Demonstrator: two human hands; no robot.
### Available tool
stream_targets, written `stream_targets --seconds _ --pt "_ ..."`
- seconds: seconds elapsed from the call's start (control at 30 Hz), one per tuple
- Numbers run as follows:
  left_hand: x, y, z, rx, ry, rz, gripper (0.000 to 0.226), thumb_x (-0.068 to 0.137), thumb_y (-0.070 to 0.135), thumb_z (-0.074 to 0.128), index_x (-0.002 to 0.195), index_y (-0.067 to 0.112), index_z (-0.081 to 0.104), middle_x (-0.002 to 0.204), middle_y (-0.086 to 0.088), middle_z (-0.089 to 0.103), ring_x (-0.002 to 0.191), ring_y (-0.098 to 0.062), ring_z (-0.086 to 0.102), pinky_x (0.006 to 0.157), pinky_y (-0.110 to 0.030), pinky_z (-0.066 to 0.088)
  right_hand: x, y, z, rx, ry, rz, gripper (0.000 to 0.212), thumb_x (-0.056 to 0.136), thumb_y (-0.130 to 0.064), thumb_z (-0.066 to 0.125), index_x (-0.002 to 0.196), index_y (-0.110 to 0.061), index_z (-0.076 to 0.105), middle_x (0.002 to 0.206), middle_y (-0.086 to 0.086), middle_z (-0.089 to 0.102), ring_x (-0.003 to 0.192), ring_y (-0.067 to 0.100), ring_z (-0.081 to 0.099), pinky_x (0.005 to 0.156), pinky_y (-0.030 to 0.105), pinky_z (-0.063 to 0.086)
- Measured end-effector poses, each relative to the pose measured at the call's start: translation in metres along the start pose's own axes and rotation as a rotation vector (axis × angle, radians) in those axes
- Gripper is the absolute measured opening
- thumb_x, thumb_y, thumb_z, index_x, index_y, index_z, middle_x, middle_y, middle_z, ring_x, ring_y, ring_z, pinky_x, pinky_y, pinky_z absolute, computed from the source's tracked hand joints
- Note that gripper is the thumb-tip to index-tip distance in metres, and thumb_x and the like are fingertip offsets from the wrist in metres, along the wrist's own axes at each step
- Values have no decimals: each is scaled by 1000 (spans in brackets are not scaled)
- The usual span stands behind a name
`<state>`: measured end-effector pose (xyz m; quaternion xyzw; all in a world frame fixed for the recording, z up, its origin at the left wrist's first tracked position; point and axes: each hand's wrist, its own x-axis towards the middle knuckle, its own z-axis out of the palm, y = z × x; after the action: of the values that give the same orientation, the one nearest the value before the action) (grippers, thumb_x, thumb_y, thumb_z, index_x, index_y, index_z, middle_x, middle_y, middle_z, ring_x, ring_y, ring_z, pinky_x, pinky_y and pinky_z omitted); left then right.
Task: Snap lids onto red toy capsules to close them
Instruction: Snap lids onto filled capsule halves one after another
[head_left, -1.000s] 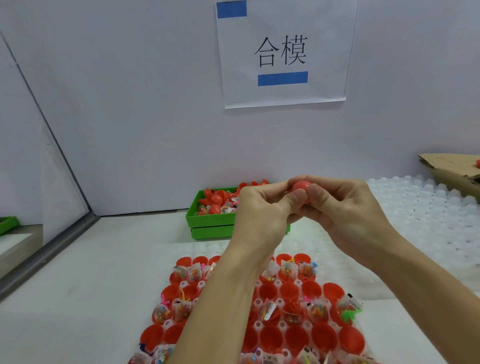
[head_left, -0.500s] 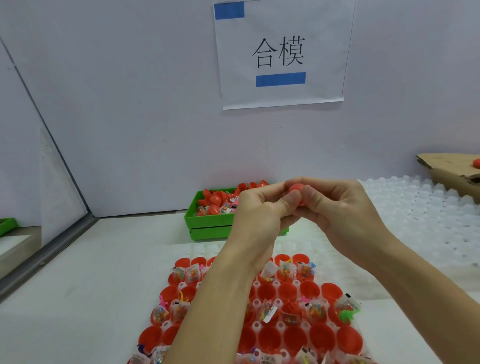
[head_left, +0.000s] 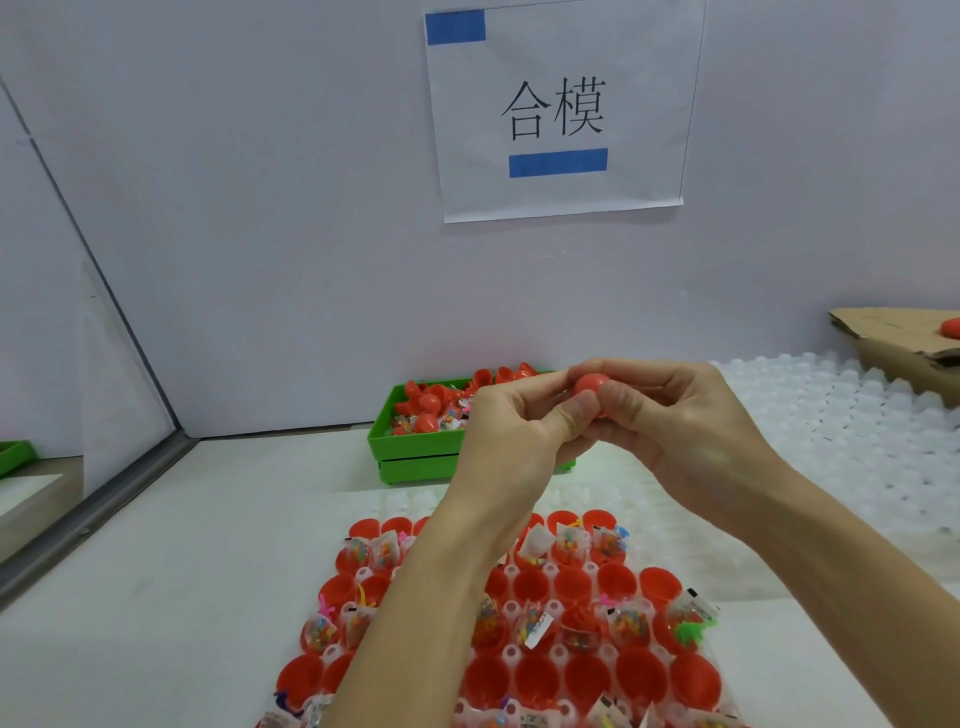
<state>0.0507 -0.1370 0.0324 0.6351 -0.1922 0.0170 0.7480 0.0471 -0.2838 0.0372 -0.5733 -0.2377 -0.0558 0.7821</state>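
Left hand (head_left: 511, 441): raised above the worktop, thumb and fingers curled and pinching the red capsule from the left side.
Right hand (head_left: 675, 421): raised at the same height, fingers curled over the top and thumb pressed on the near side of the capsule; touching the left hand at the thumbs.
Red capsule (head_left: 591, 388): clamped between both hands, in the air above the gap between the green bin and the tray; only the rounded upper part visible, seam hidden by fingers.
Tray (head_left: 524, 652): clear blister tray on the worktop directly below the forearms, cells holding open red capsule halves (head_left: 535, 675); some halves bare, others carrying small clear packets (head_left: 628, 623) of coloured toy pieces.
Green bin (head_left: 415, 452): behind the tray against the wall, partly hidden by the left hand; filled with loose red lids and packets.
Empty blister trays (head_left: 831, 447): white, spread over the right part of the worktop.
Cardboard box (head_left: 898, 338): far right, behind the white trays; one red piece (head_left: 950, 327) lying on it.
Paper sign (head_left: 561, 109): taped to the wall above the hands, black characters and two blue strips.
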Motion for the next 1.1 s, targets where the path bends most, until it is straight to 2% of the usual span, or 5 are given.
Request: stream_targets --seconds 0.13,0.47,0.7,0.93,1.1 --pt "-1 9 -8 -45 -14 -141 45 88 31 64 127 8 60 125 -15 65 115 -29 65 82 -38 60 0 -3 -5 -247 92 -60 31 70 -22 74 101 -18 73 95 2 78 92 19 74 79 21 58" --pt "-2 15 -9 -7 -47 -188 29 96 20 62 112 -3 66 101 -21 72 89 -25 72 86 -41 60 -2 -13 -1 -859 0 -305 42 67 -31 83 107 -33 70 95 -13 71 91 10 68 77 29 59" --pt "-1 18 -14 -34 -74 -216 28 99 25 57 97 1 71 81 -13 74 72 -18 71 68 -27 58 0 -21 -13 -661 -74 -188 31 88 -1 65 105 -26 71 98 -11 76 88 7 71 72 20 57" --pt "-4 13 -6 218 -20 46 37 80 37 68 110 15 66 83 -5 77 76 -19 74 70 -30 60 0 -27 -14 -609 27 -209 22 74 -24 72 96 -25 74 84 -1 77 72 10 72 67 17 56" --pt "-4 12 1 404 54 169 9 96 12 61 98 19 67 72 1 74 56 -8 65 54 -20 53 1 -26 -13 -623 60 -233 15 72 -17 79 83 -27 75 75 -4 76 66 9 70 68 20 57"
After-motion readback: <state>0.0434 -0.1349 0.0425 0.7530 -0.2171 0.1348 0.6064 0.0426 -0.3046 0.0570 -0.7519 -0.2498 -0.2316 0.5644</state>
